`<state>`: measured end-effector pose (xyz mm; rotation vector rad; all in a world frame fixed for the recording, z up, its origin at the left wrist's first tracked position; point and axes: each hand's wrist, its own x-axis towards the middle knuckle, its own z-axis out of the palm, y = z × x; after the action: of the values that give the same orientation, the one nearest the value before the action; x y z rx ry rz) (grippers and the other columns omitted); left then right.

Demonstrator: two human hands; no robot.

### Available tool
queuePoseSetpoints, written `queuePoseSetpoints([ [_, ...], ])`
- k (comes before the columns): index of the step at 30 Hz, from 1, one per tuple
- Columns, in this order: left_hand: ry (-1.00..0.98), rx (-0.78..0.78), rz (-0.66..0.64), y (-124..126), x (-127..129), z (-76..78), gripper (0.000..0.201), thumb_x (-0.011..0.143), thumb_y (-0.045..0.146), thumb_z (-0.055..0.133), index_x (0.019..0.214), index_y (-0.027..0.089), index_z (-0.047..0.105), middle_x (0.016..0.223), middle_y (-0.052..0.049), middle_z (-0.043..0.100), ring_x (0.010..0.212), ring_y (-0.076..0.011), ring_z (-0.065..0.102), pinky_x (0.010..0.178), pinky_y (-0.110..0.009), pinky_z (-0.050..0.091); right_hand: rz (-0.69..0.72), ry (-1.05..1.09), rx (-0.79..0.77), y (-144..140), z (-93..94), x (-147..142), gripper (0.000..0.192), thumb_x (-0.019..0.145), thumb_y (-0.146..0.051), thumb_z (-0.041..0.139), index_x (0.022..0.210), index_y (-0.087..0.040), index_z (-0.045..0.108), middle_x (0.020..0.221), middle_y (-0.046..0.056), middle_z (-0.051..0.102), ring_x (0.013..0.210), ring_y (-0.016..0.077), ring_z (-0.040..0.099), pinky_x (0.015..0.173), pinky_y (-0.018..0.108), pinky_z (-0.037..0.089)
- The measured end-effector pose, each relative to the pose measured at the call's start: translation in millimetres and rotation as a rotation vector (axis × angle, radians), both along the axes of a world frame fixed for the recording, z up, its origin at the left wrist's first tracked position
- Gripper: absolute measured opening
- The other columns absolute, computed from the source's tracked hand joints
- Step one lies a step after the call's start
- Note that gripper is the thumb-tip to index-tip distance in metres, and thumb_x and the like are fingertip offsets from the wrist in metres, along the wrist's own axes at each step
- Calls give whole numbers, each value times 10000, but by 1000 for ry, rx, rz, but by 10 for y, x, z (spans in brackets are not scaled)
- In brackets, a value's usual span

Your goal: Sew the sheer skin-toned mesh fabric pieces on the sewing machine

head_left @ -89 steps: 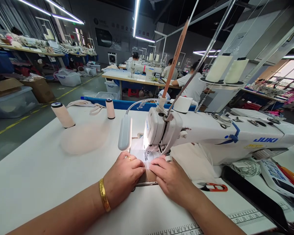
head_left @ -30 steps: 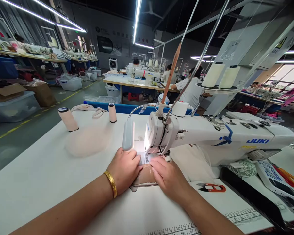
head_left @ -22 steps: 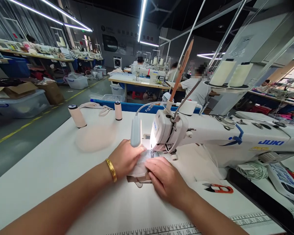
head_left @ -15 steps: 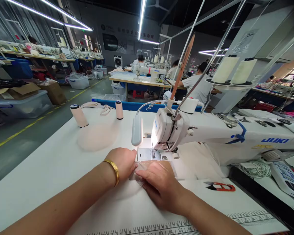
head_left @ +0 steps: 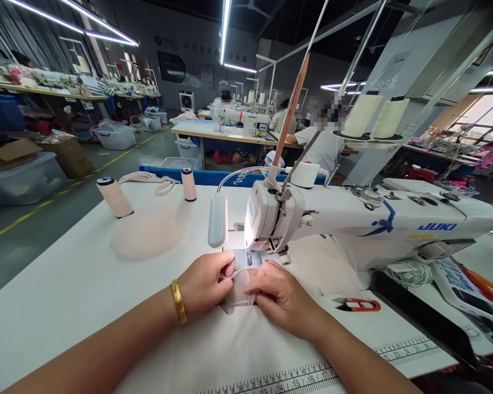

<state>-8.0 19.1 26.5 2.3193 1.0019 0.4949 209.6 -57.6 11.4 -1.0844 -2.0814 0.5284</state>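
White worktable (head_left: 66,284), printed ruler edge (head_left: 271,380), sewing machine (head_left: 353,219), dim factory hall

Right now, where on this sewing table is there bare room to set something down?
Bare white table lies left of the left hand, below the beige fabric piece. Another strip runs along the printed ruler. It is crowded around the sewing machine, red snips and cables.
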Motion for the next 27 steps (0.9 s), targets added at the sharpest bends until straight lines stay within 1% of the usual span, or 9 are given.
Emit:
queuePoseSetpoints([
  [2,-68,-111,27,-21,4,22,106,699,213,481,746,241,390,629,65,454,554,-137,409,518,-249,324,0,22,-40,-1,39,26,285,902,-58,544,1012,-246,730,878,10,627,827,174,590,753,297,476],
  [4,-124,-269,53,-52,31,47,83,727,250,486,798,238,446,637,68,486,558,-142,470,535,-249,361,3,34,-60,-3,86,26,281,903,-61,523,997,-242,717,894,7,662,853,176,606,776,301,483],
  [6,-118,-358,74,-80,73,59,87,759,303,509,798,234,473,627,66,497,563,-150,505,539,-249,372,-11,27,-83,-5,127,12,254,919,-81,502,962,-238,698,861,0,672,840,176,606,775,302,479],
  [10,-61,-260,92,-98,135,37,338,775,426,573,624,229,343,589,62,378,572,-133,392,526,-243,298,-95,21,-164,-8,130,-22,173,990,-219,529,861,-227,643,794,-10,656,771,170,586,723,293,460],
  [12,-65,-252,79,-96,142,28,394,795,453,563,599,224,310,583,62,332,572,-127,348,527,-243,278,-156,53,-216,-6,94,-37,141,976,-259,588,840,-227,605,811,-15,660,761,163,588,685,274,452],
  [15,-97,-324,72,-97,133,34,360,830,478,545,611,214,434,584,57,370,566,-126,364,531,-239,280,-216,120,-294,4,40,-55,45,943,-228,615,918,-238,579,846,-22,667,744,150,593,651,250,459],
  [19,-138,-365,47,-95,126,23,369,869,517,542,687,205,616,599,42,488,575,-132,425,539,-237,309,-220,187,-348,26,25,-69,99,946,-227,602,1041,-236,629,863,-11,674,753,150,606,666,250,484],
  [23,-170,-323,55,-93,136,-24,388,893,523,544,732,211,708,631,28,582,611,-141,488,558,-235,350,-242,222,-357,40,25,-83,68,948,-262,616,978,-227,666,830,-10,657,738,145,595,638,238,467],
  [27,-163,-302,65,-106,145,-15,365,896,507,555,766,225,748,645,21,632,618,-151,531,557,-234,386,-252,246,-345,39,21,-93,70,956,-277,611,937,-221,649,785,-20,638,697,138,578,617,236,452],
])
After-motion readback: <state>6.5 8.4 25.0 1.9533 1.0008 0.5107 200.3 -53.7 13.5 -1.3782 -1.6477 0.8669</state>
